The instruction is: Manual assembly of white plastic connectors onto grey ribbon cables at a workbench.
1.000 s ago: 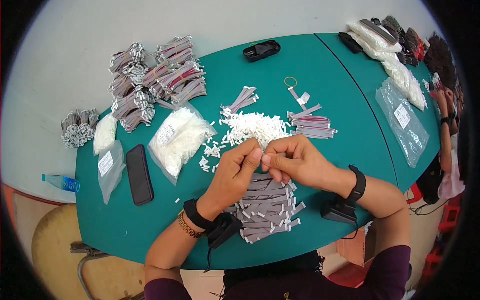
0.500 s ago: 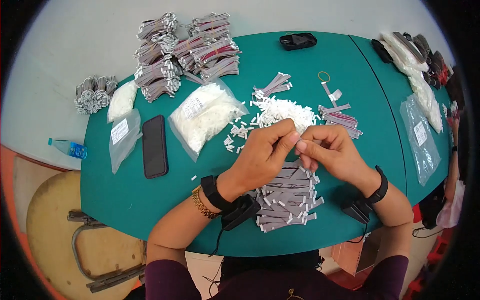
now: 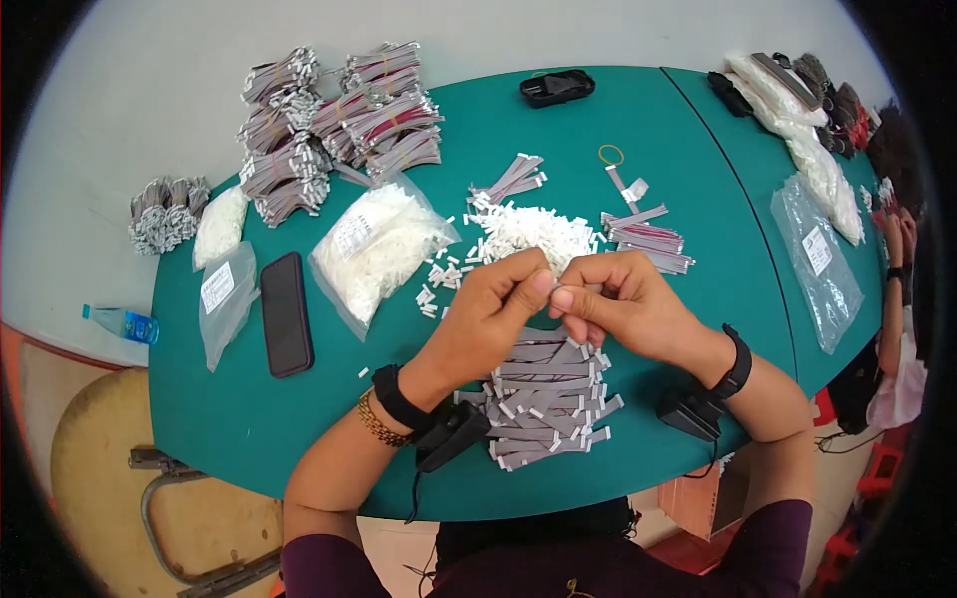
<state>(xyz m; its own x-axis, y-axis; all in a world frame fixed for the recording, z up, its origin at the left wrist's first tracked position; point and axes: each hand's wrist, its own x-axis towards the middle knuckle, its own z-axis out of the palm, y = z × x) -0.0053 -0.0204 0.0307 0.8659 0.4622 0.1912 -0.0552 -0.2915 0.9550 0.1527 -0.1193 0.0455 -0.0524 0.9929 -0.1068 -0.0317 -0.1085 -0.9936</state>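
Observation:
My left hand (image 3: 498,304) and my right hand (image 3: 630,307) meet fingertip to fingertip above the table's middle. Both are closed in a pinch; whatever small thing lies between the thumbs is mostly hidden by the fingers. Just beyond them spreads a heap of small white plastic connector housings (image 3: 538,231), with loose ones scattered to its left. Below my hands lies a stack of short grey ribbon cables (image 3: 548,399) with white ends. More ribbon cables (image 3: 646,239) lie right of the heap, and a few grey ones (image 3: 510,179) lie behind it.
On the green table (image 3: 399,468), a clear bag of white parts (image 3: 377,254), a phone (image 3: 287,314) and a flat bag (image 3: 227,304) sit left. Banded cable bundles (image 3: 399,125) are stacked at far left. A black pouch (image 3: 556,88) stands behind. Another person's arm (image 3: 890,319) shows at right.
The whole view has shifted, so the table's things sit a little further left. My hands stay pinched together over the same spot.

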